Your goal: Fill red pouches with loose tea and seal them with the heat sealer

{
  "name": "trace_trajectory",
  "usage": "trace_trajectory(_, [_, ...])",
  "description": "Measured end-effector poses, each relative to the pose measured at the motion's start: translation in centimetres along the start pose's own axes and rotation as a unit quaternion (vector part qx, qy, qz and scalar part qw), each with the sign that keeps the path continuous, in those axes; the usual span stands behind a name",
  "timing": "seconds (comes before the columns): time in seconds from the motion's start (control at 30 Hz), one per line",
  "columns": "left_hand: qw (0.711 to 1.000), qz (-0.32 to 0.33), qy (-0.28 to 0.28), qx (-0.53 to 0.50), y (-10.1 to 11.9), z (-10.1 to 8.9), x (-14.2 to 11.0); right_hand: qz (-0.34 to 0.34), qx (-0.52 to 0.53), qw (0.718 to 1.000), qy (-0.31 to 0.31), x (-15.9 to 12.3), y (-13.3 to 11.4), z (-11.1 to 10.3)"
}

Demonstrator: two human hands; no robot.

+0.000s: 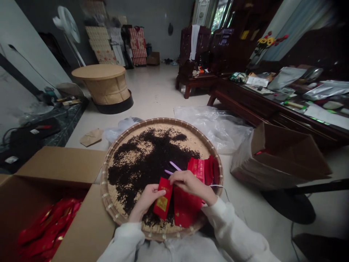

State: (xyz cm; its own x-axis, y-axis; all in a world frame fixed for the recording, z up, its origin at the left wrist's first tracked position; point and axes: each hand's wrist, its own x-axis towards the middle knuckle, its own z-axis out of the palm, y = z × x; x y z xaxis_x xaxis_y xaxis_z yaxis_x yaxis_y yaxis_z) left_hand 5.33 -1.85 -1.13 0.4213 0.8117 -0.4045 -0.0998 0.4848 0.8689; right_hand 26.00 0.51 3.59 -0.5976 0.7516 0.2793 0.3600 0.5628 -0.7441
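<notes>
The left hand (145,201) grips a small red packet (163,198). The right hand (189,183) holds a red bag (185,208) over a round basket (162,120) of black tea (141,160).

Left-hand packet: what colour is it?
The packet is red with a gold panel, best in the head view.

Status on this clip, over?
Left hand gripping red packet. Right hand above it, beside lilac strips. Loose dark tea leaves on round bamboo tray. Nothing in the way.

A bamboo tray (163,120) holds black tea (144,163) and red packets (208,169).
</notes>
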Motion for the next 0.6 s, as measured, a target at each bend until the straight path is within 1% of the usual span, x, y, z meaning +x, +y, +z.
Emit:
trace_trajectory(0.1, [0.997, 0.019, 0.069, 0.015, -0.1, 0.0, 0.1, 0.028, -0.056, 0.997, 0.041, 0.0, 0.1, 1.0])
trace_trajectory(0.2, [0.995, 0.032, 0.096, 0.020, 0.2, 0.2, 0.1, 0.033, -0.126, 0.991, 0.036, -0.1, 0.2, 2.6])
trace_trajectory(0.27, [0.994, 0.037, 0.105, 0.014, 0.4, 0.4, -0.1, 0.022, -0.152, 0.987, 0.046, -0.2, 0.2, 3.7])
trace_trajectory(0.37, [0.992, 0.042, 0.117, -0.005, 0.4, 0.7, -0.2, -0.009, -0.194, 0.977, 0.085, -0.4, 0.2, 4.8])
trace_trajectory(0.43, [0.991, 0.040, 0.124, -0.016, 0.3, 0.9, -0.2, -0.021, -0.221, 0.969, 0.110, -0.6, 0.2, 5.1])
trace_trajectory(0.5, [0.991, 0.039, 0.125, -0.013, 0.2, 1.0, -0.2, -0.019, -0.241, 0.962, 0.126, -0.6, 0.0, 5.2])
trace_trajectory(0.57, [0.992, 0.044, 0.118, 0.011, 0.2, 1.1, -0.2, -0.018, -0.255, 0.959, 0.120, -0.5, -0.1, 5.0])
trace_trajectory(0.6, [0.992, 0.048, 0.113, 0.026, 0.3, 1.2, -0.3, -0.023, -0.256, 0.960, 0.107, -0.4, -0.2, 4.8])
